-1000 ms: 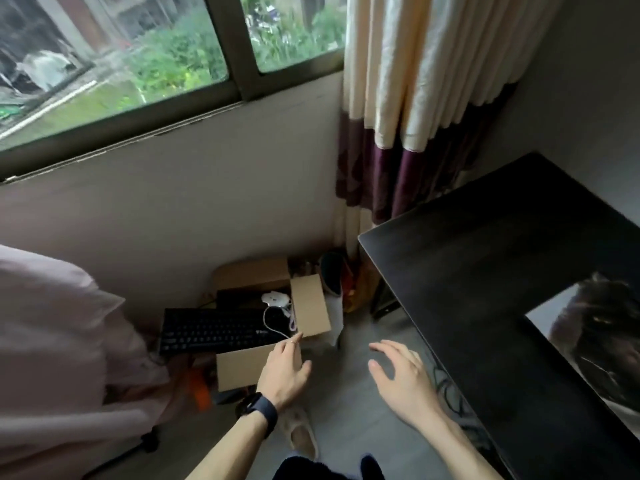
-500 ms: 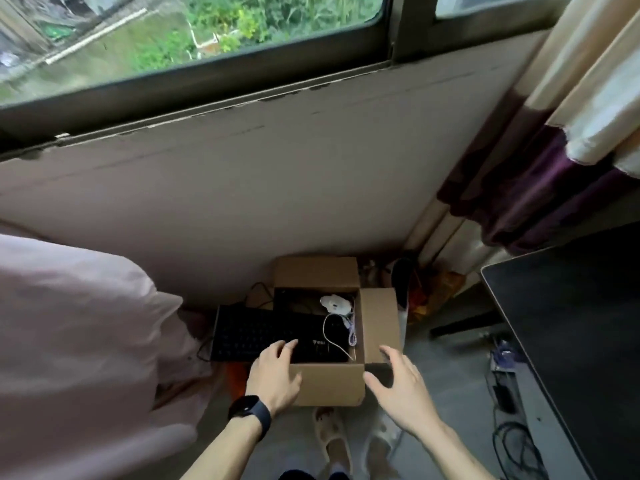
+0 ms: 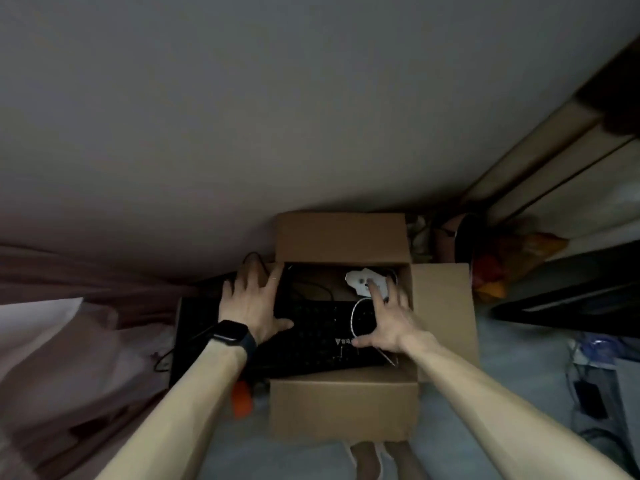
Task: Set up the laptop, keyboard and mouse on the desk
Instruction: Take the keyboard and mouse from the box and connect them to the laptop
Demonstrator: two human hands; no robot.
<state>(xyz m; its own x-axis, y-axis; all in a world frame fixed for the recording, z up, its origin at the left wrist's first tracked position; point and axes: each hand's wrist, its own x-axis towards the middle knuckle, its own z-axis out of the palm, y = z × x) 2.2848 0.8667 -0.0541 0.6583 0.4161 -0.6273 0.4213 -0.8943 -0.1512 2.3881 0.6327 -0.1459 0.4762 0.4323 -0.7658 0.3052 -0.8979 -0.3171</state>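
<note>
At the far left, pink bedding [image 3: 52,341] is bunching against the wall. Beside it the black keyboard [image 3: 311,327] is lying across the open cardboard box [image 3: 343,407], its left end jutting out past the box's side. The left hand [image 3: 251,299], wearing a dark watch [image 3: 230,336], is spreading flat over the keyboard's left part with straight fingers, gripping nothing. Half a second ago both hands were hovering at the box's near rim; now they are reaching down inside it, and the view is dipping so far that the window is no longer showing. The right hand [image 3: 384,320] is likewise splaying open and empty over the keyboard's right end, its fingertips arriving at the white mouse [image 3: 362,282], whose cable [image 3: 353,315] is looping across the keys. This is suggesting that unpacking is only starting, with nothing lifted yet. The desk [image 3: 568,299] is showing as a dark edge at the far right, well apart from the box, and the laptop is not showing anywhere.
</note>
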